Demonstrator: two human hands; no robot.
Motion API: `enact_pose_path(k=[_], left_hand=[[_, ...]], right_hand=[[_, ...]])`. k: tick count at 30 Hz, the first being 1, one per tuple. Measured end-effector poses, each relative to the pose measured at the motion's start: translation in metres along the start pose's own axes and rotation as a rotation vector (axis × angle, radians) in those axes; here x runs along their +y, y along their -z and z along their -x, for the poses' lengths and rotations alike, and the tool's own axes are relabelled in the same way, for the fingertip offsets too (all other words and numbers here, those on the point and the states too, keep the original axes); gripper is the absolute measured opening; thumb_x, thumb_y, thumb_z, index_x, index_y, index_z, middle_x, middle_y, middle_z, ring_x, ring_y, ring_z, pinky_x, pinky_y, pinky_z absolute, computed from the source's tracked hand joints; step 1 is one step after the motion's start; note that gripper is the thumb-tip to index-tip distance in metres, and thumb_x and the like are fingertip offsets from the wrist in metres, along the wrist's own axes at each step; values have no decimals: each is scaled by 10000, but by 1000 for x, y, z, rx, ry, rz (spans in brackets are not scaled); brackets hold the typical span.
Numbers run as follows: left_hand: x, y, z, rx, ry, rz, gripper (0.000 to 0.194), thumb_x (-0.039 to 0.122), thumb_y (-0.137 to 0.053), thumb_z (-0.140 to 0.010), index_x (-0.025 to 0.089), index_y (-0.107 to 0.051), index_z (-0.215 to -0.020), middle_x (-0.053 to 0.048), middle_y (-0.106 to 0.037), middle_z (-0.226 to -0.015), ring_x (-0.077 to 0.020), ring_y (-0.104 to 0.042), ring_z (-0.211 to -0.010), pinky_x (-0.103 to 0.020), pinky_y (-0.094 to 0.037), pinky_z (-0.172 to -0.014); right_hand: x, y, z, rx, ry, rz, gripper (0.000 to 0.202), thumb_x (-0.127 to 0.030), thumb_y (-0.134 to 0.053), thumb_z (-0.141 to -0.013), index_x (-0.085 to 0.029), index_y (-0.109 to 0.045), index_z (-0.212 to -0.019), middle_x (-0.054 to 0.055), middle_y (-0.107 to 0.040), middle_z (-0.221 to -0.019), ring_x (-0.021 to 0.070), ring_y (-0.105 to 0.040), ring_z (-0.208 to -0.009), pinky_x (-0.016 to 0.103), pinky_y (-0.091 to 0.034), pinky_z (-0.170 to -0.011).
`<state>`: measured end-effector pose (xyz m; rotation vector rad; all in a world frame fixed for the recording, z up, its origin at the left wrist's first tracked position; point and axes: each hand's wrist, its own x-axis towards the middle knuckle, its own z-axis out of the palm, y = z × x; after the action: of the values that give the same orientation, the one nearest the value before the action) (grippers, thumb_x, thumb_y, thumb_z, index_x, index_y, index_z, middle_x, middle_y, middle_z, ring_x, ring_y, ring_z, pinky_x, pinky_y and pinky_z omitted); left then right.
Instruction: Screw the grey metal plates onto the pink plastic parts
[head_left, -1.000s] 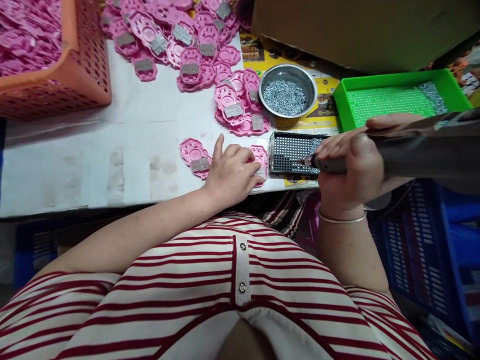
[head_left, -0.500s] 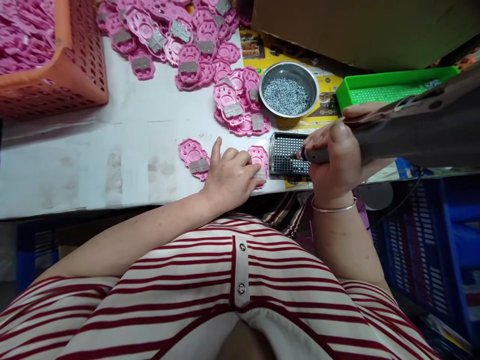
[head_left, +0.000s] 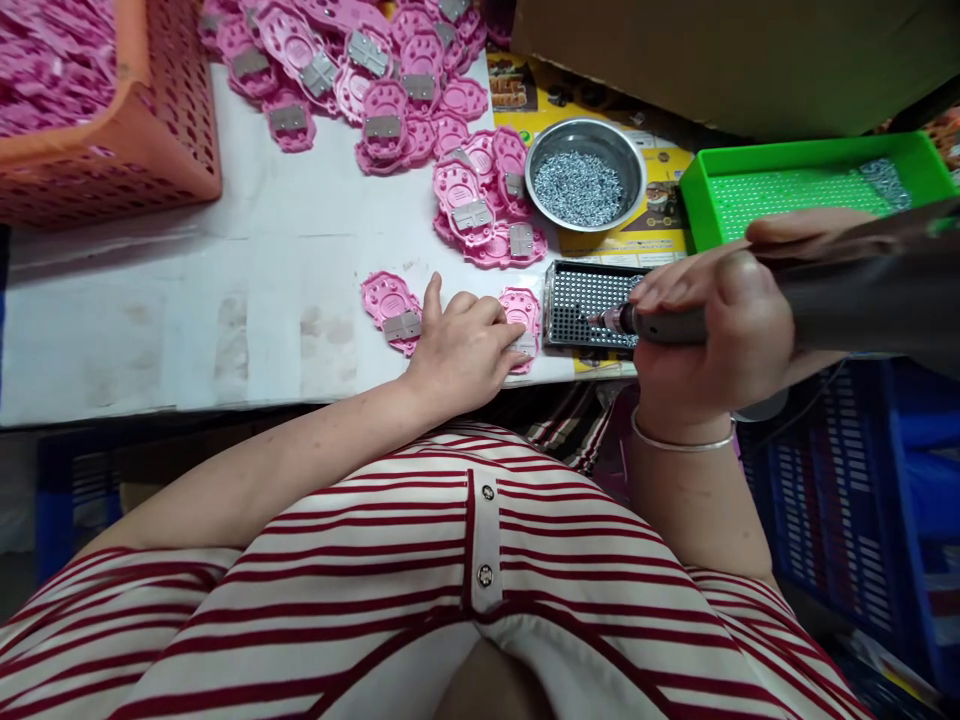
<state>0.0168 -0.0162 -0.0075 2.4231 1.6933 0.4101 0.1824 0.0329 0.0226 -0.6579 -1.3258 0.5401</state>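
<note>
My left hand (head_left: 466, 350) rests on the table with its fingertips gripping a pink plastic casing (head_left: 520, 306) that carries a metal plate. Another pink casing (head_left: 388, 296) with a metal plate lies just left of that hand. My right hand (head_left: 724, 320) is wrapped round a dark electric screwdriver (head_left: 862, 290), held nearly level. The screwdriver's tip is over a black perforated tray (head_left: 574, 300) whose holes hold small screws; whether it touches one I cannot tell. Part of the tray is hidden behind the right hand.
A metal bowl (head_left: 636, 180) of screws stands behind the tray. To its right is a green tray (head_left: 701, 215) with loose screws. Several pink casings (head_left: 382, 125) are heaped at the back. An orange basket (head_left: 176, 130) of pink parts stands left, a cardboard box (head_left: 712, 65) back right.
My right hand and the screwdriver have moved a little right and look slightly larger, the tip staying over the black tray. My left hand keeps its hold on the pink casing.
</note>
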Motion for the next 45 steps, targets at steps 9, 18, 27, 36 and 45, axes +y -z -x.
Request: enact_pose_path(k=[9,18,27,36,45], left_hand=[[1,1,-1,9,17,0,223,365,-600,-933,253,-764,-1033,-60,-661,-988,-289,-558,-1027,-726,-188,-1138],[-3,7,-4,-37,-64,-87,196,281,-594,-930,249,-756,-1037,-62,-669,-1005,-290,-568,-1024,-767,-190,-1114],[-6,14,-10,-85,-146,-180,273,186,-556,-927,246,-738,-1121,-53,-671,-945,-267,-622,-962,-693,-243,-1144],[-7,15,-13,-117,-129,-153,235,271,-586,-934,266,-745,-1106,-56,-665,-981,-279,-634,-991,-682,-261,-1136],[-8,13,-12,-96,-119,-123,235,281,-582,-943,280,-749,-1108,-48,-657,-974,-261,-628,-973,-687,-246,-1136]], right_hand=[[-16,-12,17,-76,-171,-52,229,-507,-682,-821,-325,-576,-911,-47,-443,-613,108,-465,-465,313,-485,-478],[3,-15,16,-71,-221,-155,300,-497,-737,-765,-281,-582,-903,-17,-549,-724,97,-460,-457,313,-407,-450],[1,-14,17,-90,-281,-116,380,-582,-725,-738,-287,-576,-925,5,-585,-772,127,-496,-503,353,-448,-511],[2,-16,17,-104,-339,-143,412,-588,-758,-700,-300,-569,-924,-19,-551,-727,114,-464,-484,340,-417,-493],[5,-15,19,-117,-286,-228,335,-508,-760,-733,-289,-617,-941,-12,-563,-764,121,-513,-513,338,-450,-507]])
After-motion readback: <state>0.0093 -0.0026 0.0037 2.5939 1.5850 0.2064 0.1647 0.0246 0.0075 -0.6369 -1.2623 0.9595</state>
